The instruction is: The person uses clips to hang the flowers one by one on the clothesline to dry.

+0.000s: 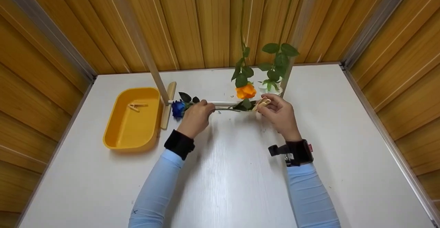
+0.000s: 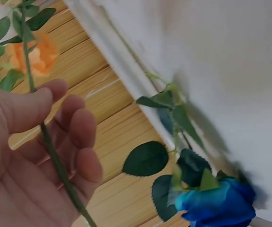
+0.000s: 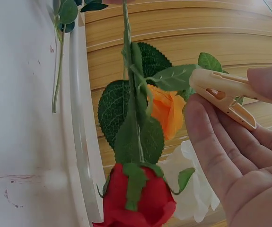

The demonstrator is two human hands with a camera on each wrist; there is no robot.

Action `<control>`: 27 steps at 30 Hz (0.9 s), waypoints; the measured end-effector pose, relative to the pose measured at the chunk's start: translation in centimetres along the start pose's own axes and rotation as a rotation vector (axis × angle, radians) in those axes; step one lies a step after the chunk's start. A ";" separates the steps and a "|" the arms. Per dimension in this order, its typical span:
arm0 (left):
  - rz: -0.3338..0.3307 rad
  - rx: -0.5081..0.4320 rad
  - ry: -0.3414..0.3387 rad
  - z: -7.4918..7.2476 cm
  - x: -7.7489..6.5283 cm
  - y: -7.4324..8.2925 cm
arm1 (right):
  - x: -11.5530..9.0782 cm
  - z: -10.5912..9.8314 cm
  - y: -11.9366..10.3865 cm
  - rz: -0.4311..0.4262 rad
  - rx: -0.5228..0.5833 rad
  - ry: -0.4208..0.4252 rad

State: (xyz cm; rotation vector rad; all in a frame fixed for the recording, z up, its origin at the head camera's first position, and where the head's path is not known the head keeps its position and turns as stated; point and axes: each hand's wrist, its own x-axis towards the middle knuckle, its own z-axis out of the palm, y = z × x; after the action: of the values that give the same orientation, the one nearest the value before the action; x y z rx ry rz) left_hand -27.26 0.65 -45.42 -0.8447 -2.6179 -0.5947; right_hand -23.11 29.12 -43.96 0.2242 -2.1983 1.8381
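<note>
My left hand [image 1: 196, 117] pinches the green stem [image 2: 55, 158] of an artificial red rose [image 3: 138, 194] between thumb and fingers. The rose lies sideways, its bloom toward my right hand [image 1: 281, 116]. My right thumb and fingers hold a light wooden clothespin [image 3: 223, 97], whose tip overlaps a leaf [image 3: 173, 77] of the red rose in the right wrist view. Beyond the left hand lies a blue rose [image 1: 178, 109]. An orange rose [image 1: 245, 91] and a white rose [image 1: 270, 88] hang head down just behind the clothespin.
A yellow tray [image 1: 137, 133] with clothespins [image 1: 137, 106] in it stands at the left. Wooden posts [image 1: 156, 71] rise on both sides, with a white rod [image 1: 221, 103] low between them. A wooden foot [image 1: 168, 107] lies beside the tray. Slatted panels enclose the white table [image 1: 227, 173].
</note>
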 end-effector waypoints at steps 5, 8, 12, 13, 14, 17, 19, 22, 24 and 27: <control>-0.044 -0.058 -0.042 -1.1 -1.0 0.5 | -0.1 -0.1 -0.4 -0.006 0.001 -0.001; -0.047 -0.088 -0.050 -1.5 -1.6 0.7 | -0.2 -0.1 -0.6 -0.001 0.001 0.002; -0.065 -0.133 -0.064 -1.7 -2.6 1.0 | -0.3 0.0 -0.8 -0.008 0.003 0.004; -0.072 -0.141 -0.067 -1.7 -2.9 1.0 | -0.3 0.0 -0.9 -0.013 0.006 0.003; -0.078 -0.146 -0.069 -1.7 -3.2 1.0 | -0.3 0.0 -0.9 -0.018 0.011 0.001; -0.104 -0.163 -0.087 -1.6 -3.9 1.1 | -0.4 0.1 -1.1 -0.029 0.016 0.000; -0.128 -0.173 -0.111 -1.5 -4.2 1.1 | -0.5 0.1 -1.2 -0.036 0.021 0.000; -0.168 -0.182 -0.162 -1.1 -4.6 1.0 | -0.5 0.1 -1.3 -0.039 0.020 -0.003; -0.182 -0.182 -0.184 -0.7 -4.8 0.8 | -0.5 0.0 -1.4 -0.037 0.017 -0.003; -0.193 -0.167 -0.197 -0.3 -5.0 0.6 | -0.5 0.0 -1.3 -0.030 0.016 0.001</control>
State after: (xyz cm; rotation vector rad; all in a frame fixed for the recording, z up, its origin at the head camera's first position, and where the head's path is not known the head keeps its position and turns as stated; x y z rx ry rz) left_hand -22.91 -1.44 -47.07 -0.7359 -2.8836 -0.8298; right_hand -22.26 28.89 -42.86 0.2585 -2.1685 1.8403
